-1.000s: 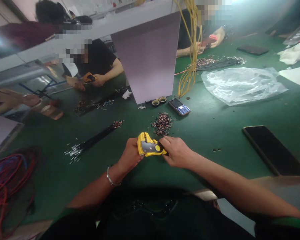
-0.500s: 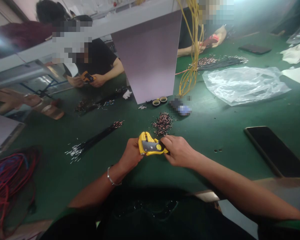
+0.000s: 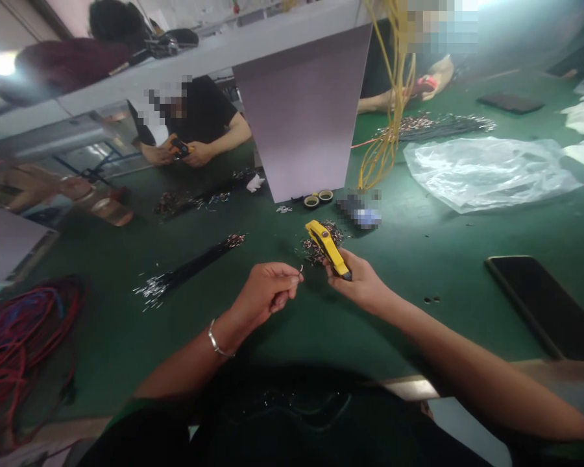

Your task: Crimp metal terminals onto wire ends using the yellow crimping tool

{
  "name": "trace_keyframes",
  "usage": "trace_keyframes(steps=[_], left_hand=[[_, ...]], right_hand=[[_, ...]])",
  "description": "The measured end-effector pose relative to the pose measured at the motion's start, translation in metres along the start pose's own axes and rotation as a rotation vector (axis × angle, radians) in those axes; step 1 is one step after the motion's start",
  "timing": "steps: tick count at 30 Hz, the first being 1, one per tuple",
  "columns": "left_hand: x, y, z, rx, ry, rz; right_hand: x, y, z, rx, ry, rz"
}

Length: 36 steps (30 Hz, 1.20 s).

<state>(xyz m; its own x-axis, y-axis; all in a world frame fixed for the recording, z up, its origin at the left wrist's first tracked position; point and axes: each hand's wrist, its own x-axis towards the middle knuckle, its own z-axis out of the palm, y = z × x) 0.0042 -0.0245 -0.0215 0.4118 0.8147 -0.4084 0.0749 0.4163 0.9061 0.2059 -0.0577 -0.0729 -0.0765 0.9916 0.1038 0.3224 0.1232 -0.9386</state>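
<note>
A yellow wire stripper [image 3: 325, 243] is gripped in my right hand [image 3: 357, 277], its head tilted up and to the left over a pile of short wire pieces [image 3: 314, 250]. To the left of it, my left hand [image 3: 267, 290] pinches a short wire [image 3: 300, 270] between thumb and fingertips; a bright end sticks out. The tool and this wire are apart. Left of my hands lies a bundle of black wires [image 3: 194, 264], with copper-coloured ends at the far side and silvery tips at the near side.
Red and blue cables [image 3: 26, 350] are coiled at the left. A black phone [image 3: 545, 305] lies at the right, with a clear plastic bag [image 3: 486, 172] behind it. Tape rolls [image 3: 318, 198] sit below a white panel [image 3: 306, 117]. Other people work across the table.
The wire stripper has turned from lying sideways between both hands to pointing up in my right hand. My left hand has come away from it, and a short wire now shows in its fingers.
</note>
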Motion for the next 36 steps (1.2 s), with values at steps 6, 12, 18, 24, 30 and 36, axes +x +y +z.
trace_keyframes(steps=[6, 12, 18, 24, 30, 36], left_hand=[[-0.003, 0.008, -0.006, 0.021, 0.047, 0.089], [-0.007, 0.013, -0.008, 0.053, 0.081, 0.136], [-0.002, 0.013, -0.007, 0.087, 0.101, 0.177], [0.011, 0.004, -0.012, 0.200, 0.098, 0.212], [0.016, -0.006, -0.011, 0.102, -0.003, 0.113], [0.021, -0.011, -0.009, -0.007, -0.028, 0.029]], right_hand=[[-0.002, -0.006, 0.003, -0.143, -0.017, 0.092], [-0.003, -0.006, 0.005, -0.088, 0.017, 0.113], [0.001, -0.004, 0.000, 0.644, -0.108, 0.222], [0.000, -0.004, 0.000, 0.831, -0.161, 0.204], [0.001, 0.002, 0.003, 0.804, -0.170, 0.222], [0.002, 0.008, 0.007, 0.778, -0.166, 0.248]])
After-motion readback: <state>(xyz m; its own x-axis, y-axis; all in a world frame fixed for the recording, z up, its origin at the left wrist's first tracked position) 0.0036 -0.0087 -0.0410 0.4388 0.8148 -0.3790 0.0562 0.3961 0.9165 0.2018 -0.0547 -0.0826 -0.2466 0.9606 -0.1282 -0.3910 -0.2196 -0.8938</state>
